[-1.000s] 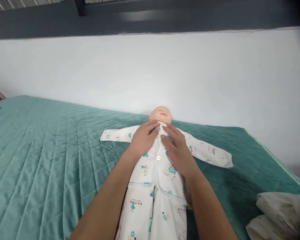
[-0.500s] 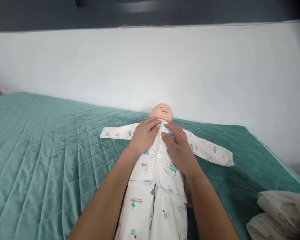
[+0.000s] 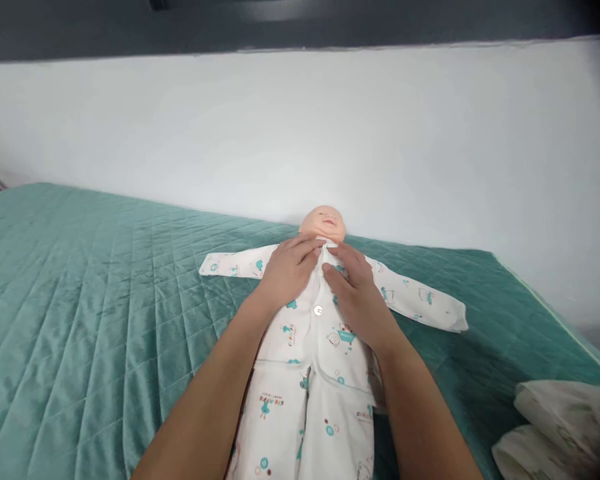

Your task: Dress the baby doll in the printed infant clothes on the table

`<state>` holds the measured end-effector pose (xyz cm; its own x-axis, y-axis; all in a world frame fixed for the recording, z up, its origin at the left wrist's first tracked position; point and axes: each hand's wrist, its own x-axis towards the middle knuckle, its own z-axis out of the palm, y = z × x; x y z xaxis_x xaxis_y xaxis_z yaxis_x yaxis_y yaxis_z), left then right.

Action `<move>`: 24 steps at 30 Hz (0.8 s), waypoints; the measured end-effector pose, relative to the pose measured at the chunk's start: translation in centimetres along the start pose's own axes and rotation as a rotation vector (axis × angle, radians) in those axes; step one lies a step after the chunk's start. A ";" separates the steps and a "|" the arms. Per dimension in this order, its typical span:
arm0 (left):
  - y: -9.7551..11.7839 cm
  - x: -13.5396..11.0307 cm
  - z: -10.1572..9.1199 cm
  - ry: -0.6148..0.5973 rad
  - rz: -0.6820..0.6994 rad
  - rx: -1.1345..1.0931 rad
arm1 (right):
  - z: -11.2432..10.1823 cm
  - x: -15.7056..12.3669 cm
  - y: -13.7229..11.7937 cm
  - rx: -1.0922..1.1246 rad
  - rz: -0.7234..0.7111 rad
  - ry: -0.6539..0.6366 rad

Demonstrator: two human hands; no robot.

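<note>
A baby doll (image 3: 325, 223) lies on its back, dressed in a white baby shirt (image 3: 347, 357) with teal animal prints. Both of my hands rest on the chest, just below the doll's chin. On the left side of the front opening, my left hand (image 3: 293, 267) has thumb and fingers closed at the shirt's edge near the collar. Opposite it, my right hand (image 3: 357, 283) holds the other edge, its thumb slightly lower than the index finger. The fabric between the fingertips is mostly covered. A round button (image 3: 319, 311) shows lower on the front. Matching white pants (image 3: 275, 433) extend toward me.
A teal quilted cover (image 3: 105, 320) lies under the doll. Behind it rises a white wall (image 3: 230, 133) with a dark band (image 3: 355, 27) above. Folded white printed cloth (image 3: 555, 427) lies at the lower right. The sleeves are stretched out to both sides.
Both hands stay at the upper front of the shirt, with almost no movement. The view has shifted very slightly.
</note>
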<state>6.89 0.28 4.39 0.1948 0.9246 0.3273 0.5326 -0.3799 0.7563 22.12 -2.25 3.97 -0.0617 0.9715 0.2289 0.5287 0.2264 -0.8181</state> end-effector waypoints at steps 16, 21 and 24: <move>0.0 0.0 -0.1 -0.047 -0.009 0.012 | 0.1 0.1 0.4 0.032 -0.041 0.045; 0.0 0.0 -0.1 -0.043 0.005 0.028 | 0.3 0.1 0.2 0.035 -0.016 0.069; -0.1 0.1 0.0 -0.050 0.011 0.061 | 0.3 0.1 0.2 0.040 -0.030 0.071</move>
<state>6.86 0.38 4.31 0.2411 0.9213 0.3052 0.5790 -0.3889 0.7166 21.94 -2.14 3.70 -0.0159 0.9571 0.2894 0.4928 0.2593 -0.8306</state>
